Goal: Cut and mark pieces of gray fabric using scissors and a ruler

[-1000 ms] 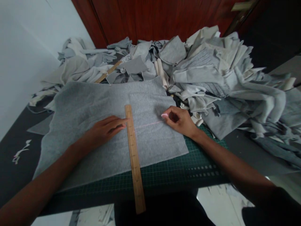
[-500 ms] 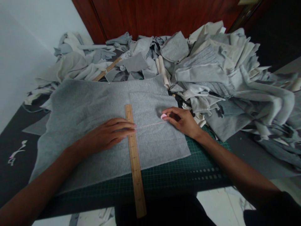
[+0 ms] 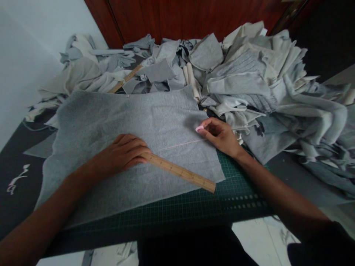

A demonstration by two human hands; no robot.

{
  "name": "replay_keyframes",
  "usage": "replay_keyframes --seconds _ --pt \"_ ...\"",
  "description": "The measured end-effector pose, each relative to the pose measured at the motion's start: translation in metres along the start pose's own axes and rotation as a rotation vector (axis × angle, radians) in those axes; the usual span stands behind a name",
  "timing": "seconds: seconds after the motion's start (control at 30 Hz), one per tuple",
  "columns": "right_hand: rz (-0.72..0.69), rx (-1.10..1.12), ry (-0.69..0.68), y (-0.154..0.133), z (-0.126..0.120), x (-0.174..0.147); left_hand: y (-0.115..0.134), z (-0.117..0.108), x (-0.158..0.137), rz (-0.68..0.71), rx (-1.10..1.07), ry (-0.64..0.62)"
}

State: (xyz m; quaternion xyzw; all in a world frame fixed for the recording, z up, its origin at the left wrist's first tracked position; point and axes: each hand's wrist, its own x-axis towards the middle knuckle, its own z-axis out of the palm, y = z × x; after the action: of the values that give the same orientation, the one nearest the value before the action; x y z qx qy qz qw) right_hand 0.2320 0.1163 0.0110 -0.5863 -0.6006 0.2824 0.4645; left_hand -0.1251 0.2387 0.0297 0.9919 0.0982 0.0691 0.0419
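A large piece of grey fabric [image 3: 105,114] lies flat, with a thin pink line [image 3: 180,145] drawn across its right part. My left hand [image 3: 129,151] is closed over one end of a wooden ruler [image 3: 180,171]. The ruler slants down to the right, its far end past the fabric's lower edge. Between the thumb and fingers of my right hand [image 3: 220,135] is a small pink piece of tailor's chalk [image 3: 199,128]. That hand is at the fabric's right side, just above the end of the pink line.
A green cutting mat [image 3: 235,177] shows under the fabric on the dark table [image 3: 16,144]. Heaped grey and cream fabric pieces [image 3: 249,74] fill the back and right. Another wooden ruler [image 3: 124,79] lies among scraps at back left. A reddish-brown door [image 3: 166,18] stands behind.
The ruler has swung from nearly upright to a slant toward the lower right, with my left hand drawn slightly left. My right hand has moved a little right and up with the chalk.
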Motion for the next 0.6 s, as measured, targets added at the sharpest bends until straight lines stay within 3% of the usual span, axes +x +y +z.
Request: replay_keyframes --seconds 0.17,0.33,0.5,0.6 --pt "0.088 0.21 0.07 0.004 -0.007 0.007 0.015 -0.002 0.009 0.006 -0.03 0.003" --pt "0.073 0.246 0.067 0.003 -0.008 0.008 0.048 0.004 0.019 0.016 -0.123 0.112" --pt "0.039 0.224 0.005 0.004 -0.01 0.006 0.089 0.005 0.03 -0.078 -0.127 0.063" --pt "0.03 0.228 -0.06 0.003 -0.008 0.003 0.1 0.005 0.037 -0.105 -0.132 0.049"
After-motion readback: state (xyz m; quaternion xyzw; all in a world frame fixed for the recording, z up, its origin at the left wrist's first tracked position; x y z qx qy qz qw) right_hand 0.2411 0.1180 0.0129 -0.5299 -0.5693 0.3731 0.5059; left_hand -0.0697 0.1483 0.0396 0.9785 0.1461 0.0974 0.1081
